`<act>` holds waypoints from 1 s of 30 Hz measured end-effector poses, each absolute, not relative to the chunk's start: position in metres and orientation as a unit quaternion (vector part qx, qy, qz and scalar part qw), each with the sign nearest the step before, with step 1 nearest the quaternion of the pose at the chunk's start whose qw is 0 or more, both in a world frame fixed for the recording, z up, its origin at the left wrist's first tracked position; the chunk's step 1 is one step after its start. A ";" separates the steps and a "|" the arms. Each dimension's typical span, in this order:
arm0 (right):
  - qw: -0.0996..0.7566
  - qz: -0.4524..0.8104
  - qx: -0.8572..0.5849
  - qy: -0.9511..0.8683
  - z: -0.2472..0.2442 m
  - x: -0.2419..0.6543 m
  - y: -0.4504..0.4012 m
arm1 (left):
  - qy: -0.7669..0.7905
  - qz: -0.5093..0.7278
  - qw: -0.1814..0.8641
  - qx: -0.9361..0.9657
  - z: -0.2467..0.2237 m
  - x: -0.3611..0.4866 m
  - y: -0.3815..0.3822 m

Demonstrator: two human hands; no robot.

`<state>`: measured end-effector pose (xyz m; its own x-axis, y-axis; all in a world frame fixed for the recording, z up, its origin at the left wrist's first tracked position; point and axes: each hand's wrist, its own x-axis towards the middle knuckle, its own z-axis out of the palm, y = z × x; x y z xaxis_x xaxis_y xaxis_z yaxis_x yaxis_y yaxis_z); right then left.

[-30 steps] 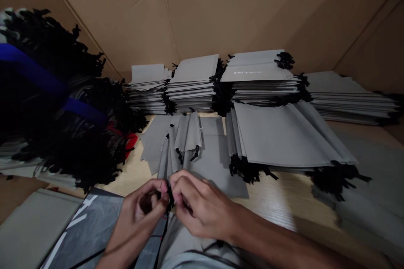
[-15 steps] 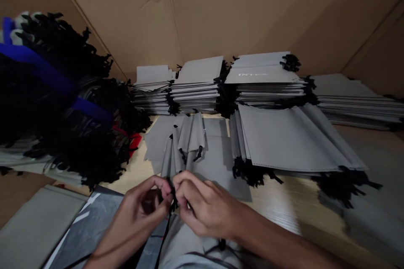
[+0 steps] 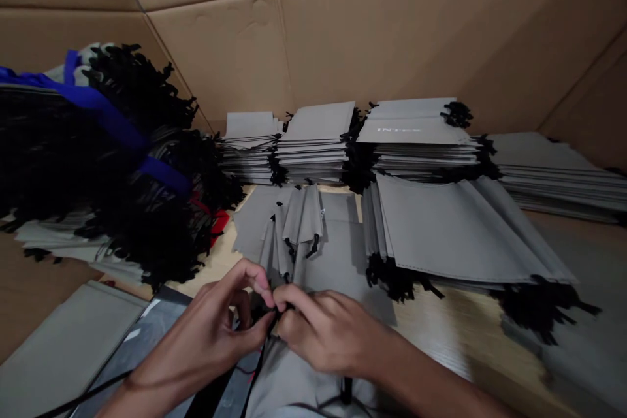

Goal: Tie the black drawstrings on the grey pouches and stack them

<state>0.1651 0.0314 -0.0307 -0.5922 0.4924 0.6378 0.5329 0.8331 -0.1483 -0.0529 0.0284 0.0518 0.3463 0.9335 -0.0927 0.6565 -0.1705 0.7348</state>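
Note:
Low in the middle, both my hands meet fingertip to fingertip over a black drawstring cord. My left hand is curled, thumb and fingertips closing on the cord from the left. On the other side my right hand pinches the same cord with its fingers folded; the fingers partly hide it. Just beyond them lies a folded grey drawstring pouch with black cord ends, on top of flat grey fabric. Grey fabric also shows beneath my hands.
Stacks of grey pouches line the cardboard wall. A fanned pile of grey pouches lies to the right on the wooden table. At left stands a large bundle of black cord ends tied with a blue strap.
The view has tilted slightly, so the surroundings sit lower and further right. My left fingers have lifted and spread a little from the thumb; the right hand keeps its pinch.

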 end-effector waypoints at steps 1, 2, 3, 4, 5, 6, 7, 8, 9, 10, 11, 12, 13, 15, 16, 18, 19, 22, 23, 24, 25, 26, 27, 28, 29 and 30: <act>0.347 -0.037 -0.281 -0.894 -0.031 0.164 0.031 | 0.536 0.183 0.349 0.746 0.055 -0.052 0.029; 0.351 -0.045 -0.271 -0.895 -0.031 0.164 0.031 | 0.535 0.171 0.343 0.753 0.057 -0.052 0.030; 0.358 -0.054 -0.262 -0.895 -0.032 0.163 0.031 | 0.534 0.158 0.339 0.758 0.059 -0.051 0.031; 0.367 -0.062 -0.253 -0.893 -0.032 0.162 0.030 | 0.532 0.145 0.337 0.763 0.061 -0.050 0.032; 0.375 -0.070 -0.248 -0.890 -0.033 0.161 0.030 | 0.531 0.134 0.335 0.767 0.063 -0.050 0.033; 0.382 -0.075 -0.245 -0.888 -0.034 0.160 0.031 | 0.530 0.123 0.333 0.770 0.064 -0.049 0.034; 0.384 -0.080 -0.243 -0.887 -0.035 0.159 0.031 | 0.529 0.112 0.329 0.774 0.065 -0.049 0.035; 0.383 -0.083 -0.239 -0.888 -0.036 0.159 0.031 | 0.528 0.101 0.325 0.778 0.066 -0.049 0.037; 0.380 -0.086 -0.234 -0.891 -0.037 0.158 0.031 | 0.527 0.090 0.319 0.783 0.067 -0.048 0.038; 0.378 -0.090 -0.231 -0.892 -0.037 0.157 0.031 | 0.525 0.079 0.315 0.787 0.068 -0.048 0.039; 0.377 -0.094 -0.228 -0.893 -0.038 0.157 0.031 | 0.522 0.071 0.310 0.792 0.068 -0.048 0.039; 0.377 -0.098 -0.224 -0.893 -0.038 0.157 0.031 | 0.517 0.067 0.304 0.798 0.068 -0.048 0.040; 0.379 -0.103 -0.224 -0.892 -0.038 0.156 0.031 | 0.511 0.068 0.294 0.805 0.068 -0.048 0.040; 0.379 -0.111 -0.221 -0.892 -0.038 0.156 0.031 | 0.502 0.072 0.277 0.816 0.068 -0.049 0.040; 0.377 -0.113 -0.218 -0.893 -0.038 0.157 0.031 | 0.498 0.073 0.273 0.820 0.067 -0.049 0.040; 0.377 -0.113 -0.216 -0.893 -0.037 0.157 0.031 | 0.496 0.064 0.281 0.819 0.067 -0.050 0.041; 0.381 -0.112 -0.217 -0.892 -0.037 0.158 0.031 | 0.498 0.056 0.291 0.815 0.066 -0.051 0.042; 0.389 -0.100 -0.225 -0.888 -0.037 0.159 0.031 | 0.506 0.040 0.330 0.796 0.064 -0.054 0.045; 0.386 -0.095 -0.230 -0.888 -0.037 0.160 0.031 | 0.506 0.043 0.349 0.788 0.063 -0.055 0.046; 0.380 -0.088 -0.236 -0.890 -0.037 0.161 0.031 | 0.504 0.051 0.370 0.779 0.061 -0.056 0.047; 0.374 -0.080 -0.242 -0.892 -0.038 0.162 0.031 | 0.500 0.063 0.397 0.767 0.058 -0.057 0.049; 0.367 -0.071 -0.247 -0.894 -0.038 0.163 0.031 | 0.494 0.079 0.431 0.751 0.056 -0.057 0.050; 0.361 -0.060 -0.252 -0.896 -0.038 0.164 0.031 | 0.488 0.097 0.467 0.731 0.053 -0.057 0.051; 0.357 -0.046 -0.254 -0.898 -0.037 0.165 0.031 | 0.481 0.113 0.502 0.710 0.051 -0.057 0.053; 0.355 -0.030 -0.255 -0.899 -0.037 0.165 0.031 | 0.476 0.125 0.532 0.689 0.049 -0.056 0.054; 0.354 -0.013 -0.257 -0.899 -0.037 0.166 0.031 | 0.471 0.135 0.556 0.671 0.048 -0.055 0.055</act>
<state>0.1662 0.0305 -0.0372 -0.6172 0.4522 0.6439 0.4707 0.8680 -0.1583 -0.0552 0.0552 0.0478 0.5209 0.7819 -0.3425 0.4818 0.0620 0.8741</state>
